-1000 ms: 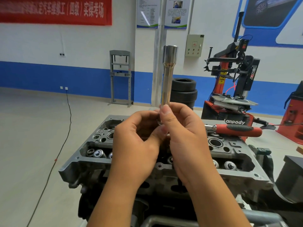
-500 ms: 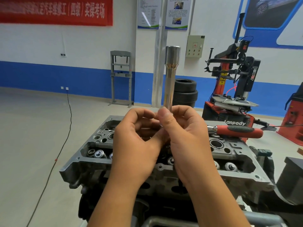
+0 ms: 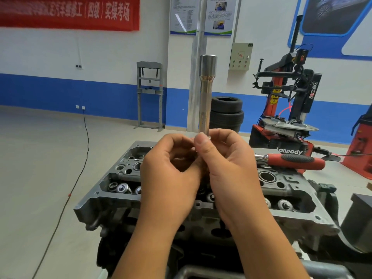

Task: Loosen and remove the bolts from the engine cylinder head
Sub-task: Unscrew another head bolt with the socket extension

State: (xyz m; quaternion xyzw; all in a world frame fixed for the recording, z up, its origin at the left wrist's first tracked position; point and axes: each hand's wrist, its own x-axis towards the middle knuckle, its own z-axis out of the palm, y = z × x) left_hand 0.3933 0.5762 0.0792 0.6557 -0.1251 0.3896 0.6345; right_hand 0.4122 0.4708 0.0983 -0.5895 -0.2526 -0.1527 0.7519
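Holding long socket (image 3: 205, 97) upright, right hand (image 3: 227, 168), above cylinder head (image 3: 298, 198)

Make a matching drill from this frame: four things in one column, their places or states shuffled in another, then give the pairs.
Things:
1. long silver socket extension
2. red-and-black ratchet handle
3. stack of black tyres
4. grey metal cylinder head

Places or states:
A. lying on the far right of the engine
B. on the floor by the blue wall stripe
C. held upright in both hands
D. below the hands, valve springs exposed

Pairs: 1-C, 2-A, 3-B, 4-D
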